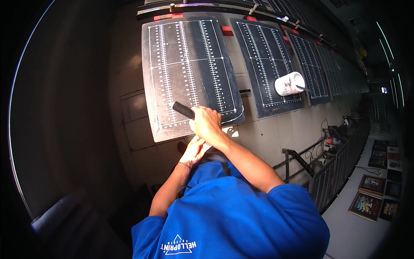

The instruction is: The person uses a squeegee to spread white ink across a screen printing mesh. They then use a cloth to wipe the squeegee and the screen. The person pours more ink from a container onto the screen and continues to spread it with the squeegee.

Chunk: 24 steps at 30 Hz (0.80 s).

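Note:
My right hand point(207, 124) is closed around a black cylindrical handle point(183, 109), whose free end points up and left over the near part of a large dark board point(170, 86). White ruled scales and a frame line mark that board. My left hand point(196, 150) sits just below the right one, near my waist, beyond the board's front edge. Its fingers are pressed together; whatever they hold, if anything, is hidden. Beside my right wrist shows a pale piece with dark spots point(233, 131), partly covered by the arm.
More ruled boards point(254, 71) stand in a row to the right. On the nearest of them is a white tub point(289, 84) with a dark stick in it. A dark rail point(207, 7) runs behind. Framed pictures point(371, 184) lie on a pale surface at the lower right.

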Available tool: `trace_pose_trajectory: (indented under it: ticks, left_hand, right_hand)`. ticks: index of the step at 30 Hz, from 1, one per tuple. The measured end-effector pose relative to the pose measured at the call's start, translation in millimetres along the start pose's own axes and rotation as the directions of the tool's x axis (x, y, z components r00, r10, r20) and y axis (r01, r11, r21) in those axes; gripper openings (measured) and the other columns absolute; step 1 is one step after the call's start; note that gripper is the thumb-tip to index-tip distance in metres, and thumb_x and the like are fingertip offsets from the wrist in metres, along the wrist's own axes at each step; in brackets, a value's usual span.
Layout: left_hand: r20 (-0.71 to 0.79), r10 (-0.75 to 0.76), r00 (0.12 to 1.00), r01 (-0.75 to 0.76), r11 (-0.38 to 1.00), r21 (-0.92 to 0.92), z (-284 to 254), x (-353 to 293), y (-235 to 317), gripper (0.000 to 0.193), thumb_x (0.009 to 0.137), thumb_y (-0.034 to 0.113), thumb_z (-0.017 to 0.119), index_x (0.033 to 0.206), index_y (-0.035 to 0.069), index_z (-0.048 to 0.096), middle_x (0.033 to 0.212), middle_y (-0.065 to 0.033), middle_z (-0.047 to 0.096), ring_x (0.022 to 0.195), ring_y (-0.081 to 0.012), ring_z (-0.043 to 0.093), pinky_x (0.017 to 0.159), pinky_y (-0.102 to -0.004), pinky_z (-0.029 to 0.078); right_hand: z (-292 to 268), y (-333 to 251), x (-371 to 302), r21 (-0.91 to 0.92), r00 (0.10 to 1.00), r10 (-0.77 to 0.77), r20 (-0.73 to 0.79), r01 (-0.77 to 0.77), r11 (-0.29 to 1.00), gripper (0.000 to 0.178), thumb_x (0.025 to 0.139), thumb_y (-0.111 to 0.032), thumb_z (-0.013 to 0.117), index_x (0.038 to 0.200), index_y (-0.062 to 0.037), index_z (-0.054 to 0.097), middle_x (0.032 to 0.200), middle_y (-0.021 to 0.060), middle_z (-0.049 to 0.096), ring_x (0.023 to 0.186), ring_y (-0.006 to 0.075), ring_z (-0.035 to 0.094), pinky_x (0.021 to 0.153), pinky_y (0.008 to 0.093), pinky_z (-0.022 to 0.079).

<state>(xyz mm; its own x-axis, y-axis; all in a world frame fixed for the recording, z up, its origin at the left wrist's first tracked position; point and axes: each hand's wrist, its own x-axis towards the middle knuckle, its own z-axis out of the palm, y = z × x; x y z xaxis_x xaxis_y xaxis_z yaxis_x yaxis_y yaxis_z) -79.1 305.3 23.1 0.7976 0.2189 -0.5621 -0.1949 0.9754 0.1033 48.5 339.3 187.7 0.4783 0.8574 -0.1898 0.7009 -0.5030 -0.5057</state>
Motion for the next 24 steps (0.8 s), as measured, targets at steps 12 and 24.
trace_pose_trajectory:
  ticks: [12,24]
  left_hand:
    - [-0.072,0.104,0.992,-0.098,0.992,0.084,-26.8,-13.7,-1.5,0.012,0.1,0.006,0.055,0.112,0.006,0.057,0.102,-0.009,0.068,0.093,-0.0194,0.069,0.081,-0.0332,0.062]
    - [-0.214,0.174,0.961,-0.129,0.969,0.211,-55.5,-23.4,-0.5,0.007,0.1,0.005,0.055,0.103,0.009,0.059,0.105,-0.0076,0.068,0.097,-0.0204,0.065,0.091,-0.0453,0.054]
  right_hand:
    - [-131.6,171.9,155.6,0.85,0.92,0.38,0.092,-0.272,0.452,0.024,0.072,-0.005,0.069,0.093,0.0066,0.068,0.084,0.0138,0.071,0.072,0.0229,0.07,0.068,0.0335,0.056]
    - [-110.4,264.7,173.9,-0.439,0.862,0.057,-0.504,-0.313,0.842,0.046,0.08,-0.011,0.074,0.125,-0.011,0.065,0.123,0.0045,0.066,0.109,0.0277,0.064,0.088,0.0409,0.056]
